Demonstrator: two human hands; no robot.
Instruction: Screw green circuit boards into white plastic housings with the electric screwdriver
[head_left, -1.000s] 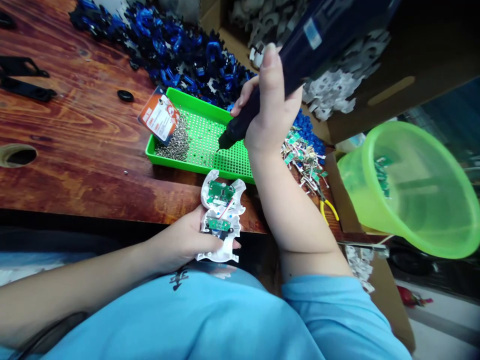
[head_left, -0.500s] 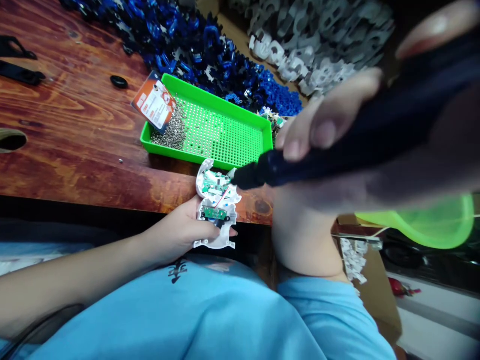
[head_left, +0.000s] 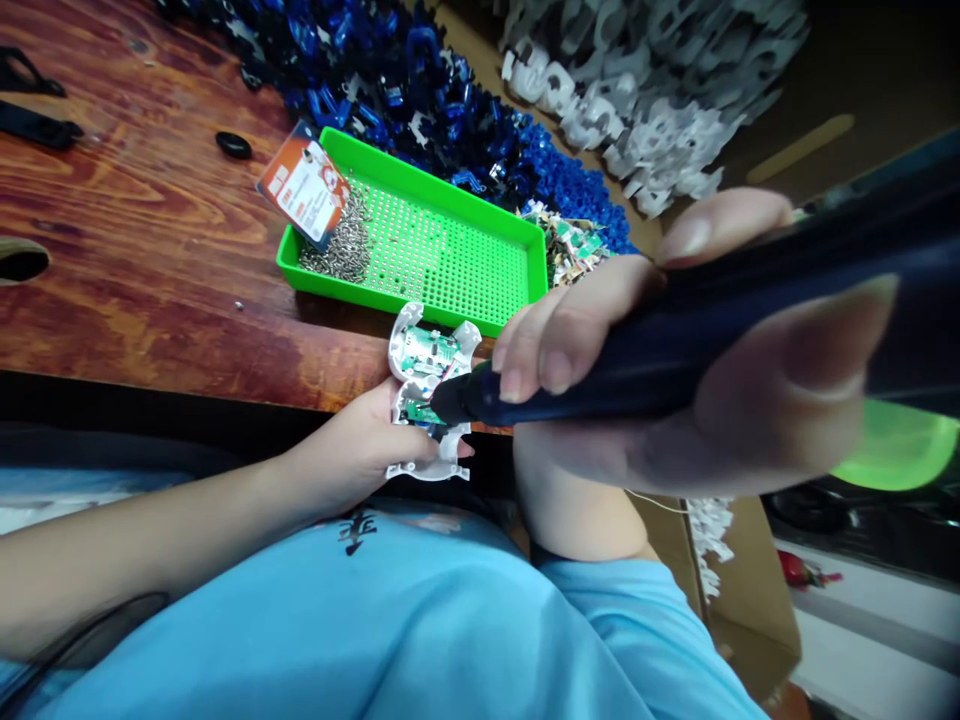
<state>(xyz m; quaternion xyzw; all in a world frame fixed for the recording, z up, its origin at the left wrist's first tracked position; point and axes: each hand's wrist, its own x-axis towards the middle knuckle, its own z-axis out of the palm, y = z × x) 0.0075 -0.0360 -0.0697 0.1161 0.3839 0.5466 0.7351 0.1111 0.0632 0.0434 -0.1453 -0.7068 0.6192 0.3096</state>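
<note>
My left hand (head_left: 386, 437) grips a white plastic housing (head_left: 431, 470) at the table's front edge, its thumb laid across the lower part. Two green circuit boards sit in the housing: an upper board (head_left: 427, 350) and a lower board (head_left: 414, 410). My right hand (head_left: 592, 330) is wrapped around a dark electric screwdriver (head_left: 645, 350), which lies slantwise and close to the camera. Its tip is at the right part of the lower board and covers it, so whether it touches a screw cannot be seen.
Behind the housing stands a green perforated tray (head_left: 442, 215) with a heap of small screws (head_left: 341, 245) and a printed card (head_left: 307, 190). Blue and black parts (head_left: 420, 80) are piled beyond it, with loose circuit boards (head_left: 574, 245) to its right. White parts (head_left: 622, 120) fill a cardboard box.
My right hand has brought the screwdriver tip down and left, from the housing's upper board to the lower one. My left hand still holds the housing in nearly the same place.
</note>
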